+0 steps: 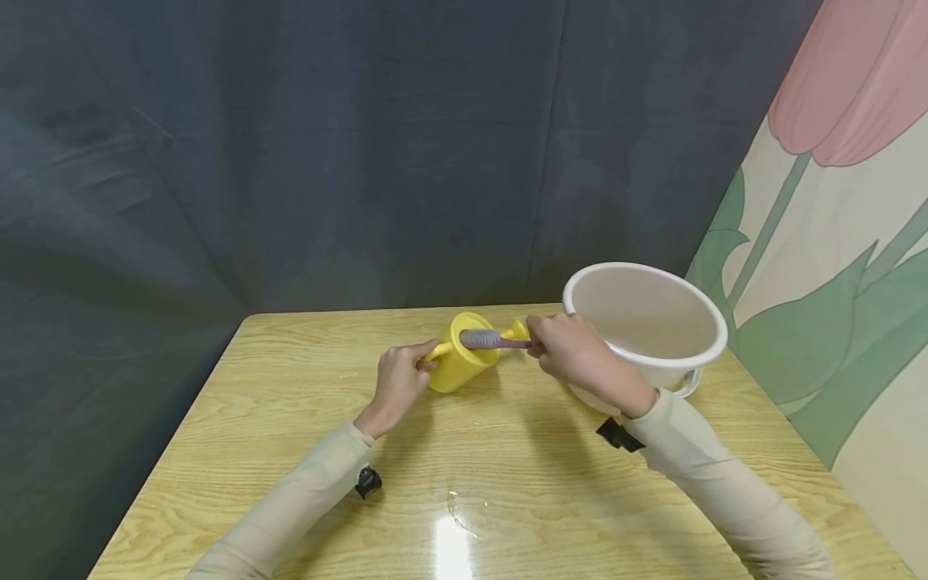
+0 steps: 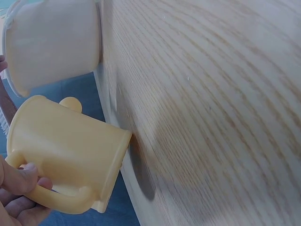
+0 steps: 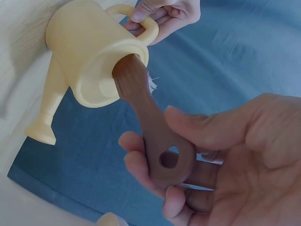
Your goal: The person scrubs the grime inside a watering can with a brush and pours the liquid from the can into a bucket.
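Note:
A yellow watering can (image 1: 455, 372) is held tilted by my left hand (image 1: 400, 379), its fingers and thumb gripping the loop handle (image 2: 66, 200). The can's base edge is right at the tabletop in the left wrist view. Its spout (image 3: 51, 101) points off to the side away from the handle. My right hand (image 1: 580, 354) pinches the holed end of a brown scrubbing brush (image 3: 150, 113) between thumb and fingers. The brush's pale bristles (image 1: 478, 338) face up in the head view, and its head lies at the can's open mouth.
A large white bucket (image 1: 638, 314) with a side handle stands at the back right, beside my right hand. The wood-grain table (image 1: 290, 419) carries a few wet traces (image 1: 455, 511) near the front. A dark curtain (image 1: 362, 161) hangs behind, and a painted wall borders the right.

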A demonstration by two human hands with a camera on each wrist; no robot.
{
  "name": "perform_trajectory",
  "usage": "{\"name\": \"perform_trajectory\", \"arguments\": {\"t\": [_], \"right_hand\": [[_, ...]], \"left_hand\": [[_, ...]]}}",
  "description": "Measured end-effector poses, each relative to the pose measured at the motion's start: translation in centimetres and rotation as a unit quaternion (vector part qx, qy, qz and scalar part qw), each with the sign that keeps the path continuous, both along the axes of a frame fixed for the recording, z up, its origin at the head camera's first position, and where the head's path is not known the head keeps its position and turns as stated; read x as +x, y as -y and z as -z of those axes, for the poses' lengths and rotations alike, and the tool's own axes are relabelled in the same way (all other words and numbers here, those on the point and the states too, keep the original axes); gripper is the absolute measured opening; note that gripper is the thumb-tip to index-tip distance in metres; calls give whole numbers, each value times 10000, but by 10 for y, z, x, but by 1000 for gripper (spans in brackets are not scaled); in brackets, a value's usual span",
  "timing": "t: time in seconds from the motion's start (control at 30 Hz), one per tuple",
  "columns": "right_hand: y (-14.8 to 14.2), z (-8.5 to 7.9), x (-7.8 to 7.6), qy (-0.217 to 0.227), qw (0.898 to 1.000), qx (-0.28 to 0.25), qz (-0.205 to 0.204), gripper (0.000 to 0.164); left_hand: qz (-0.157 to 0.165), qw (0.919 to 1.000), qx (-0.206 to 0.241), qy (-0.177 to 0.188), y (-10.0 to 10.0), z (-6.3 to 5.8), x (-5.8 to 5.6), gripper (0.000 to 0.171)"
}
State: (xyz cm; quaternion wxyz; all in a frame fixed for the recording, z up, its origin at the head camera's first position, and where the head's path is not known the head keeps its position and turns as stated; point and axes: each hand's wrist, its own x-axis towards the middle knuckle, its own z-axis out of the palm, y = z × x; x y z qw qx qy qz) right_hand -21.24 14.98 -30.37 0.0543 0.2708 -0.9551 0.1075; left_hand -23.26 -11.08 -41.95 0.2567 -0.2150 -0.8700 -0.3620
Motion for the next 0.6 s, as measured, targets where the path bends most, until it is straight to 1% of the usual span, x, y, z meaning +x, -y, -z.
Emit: {"name": "perform_trajectory", "arguments": {"t": [0.1, 0.33, 0.43, 0.6], "right_hand": [[-2, -2, 0, -13, 10000, 26, 51, 15], [-5, -7, 0, 236, 9993, -12, 299, 14], [-7, -8, 1, 201, 9993, -47, 318, 16], [-10, -8, 5, 96, 9997, -76, 229, 18]], "left_hand": [[-1, 10000, -18, 9, 0, -1, 0, 34], [-10, 10000, -18, -3, 0, 0, 0, 35], [-37, 10000, 9, -26, 1, 0, 0, 35], [-55, 9999, 99, -68, 2, 1, -1, 36]]}}
